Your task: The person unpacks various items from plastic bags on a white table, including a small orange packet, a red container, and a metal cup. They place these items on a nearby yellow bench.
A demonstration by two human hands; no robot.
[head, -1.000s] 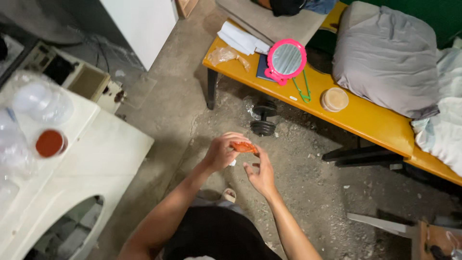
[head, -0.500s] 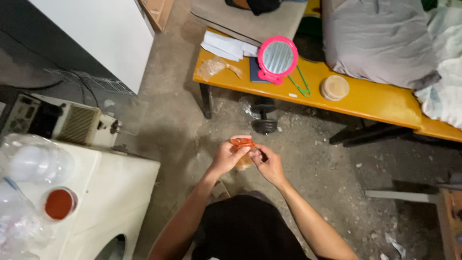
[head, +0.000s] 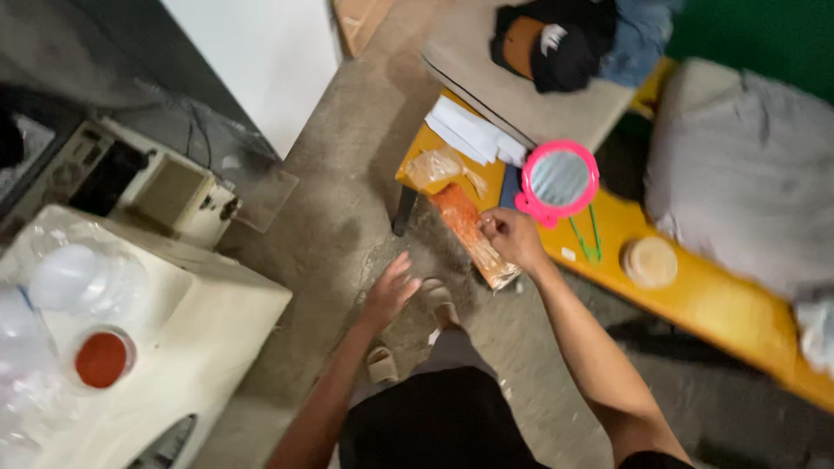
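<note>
My 2 hands: left (head: pixel 391 291) empty, right (head: pixel 512 239) on 1 orange packet (head: pixel 472 234). 1 pink mirror (head: pixel 559 181) at 1 o'clock, 1 clear bag (head: pixel 439 167), 1 round lid (head: pixel 651 261), 2 sandals (head: pixel 440 300), 1 red-topped cup (head: pixel 102 359) at 8.

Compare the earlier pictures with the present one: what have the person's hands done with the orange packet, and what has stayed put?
Earlier both hands held the small orange thing together. Now the left hand has let go and hangs open, while the right hand alone holds the long orange packet out at the yellow bench. The pink mirror and round lid have stayed in place.
</note>
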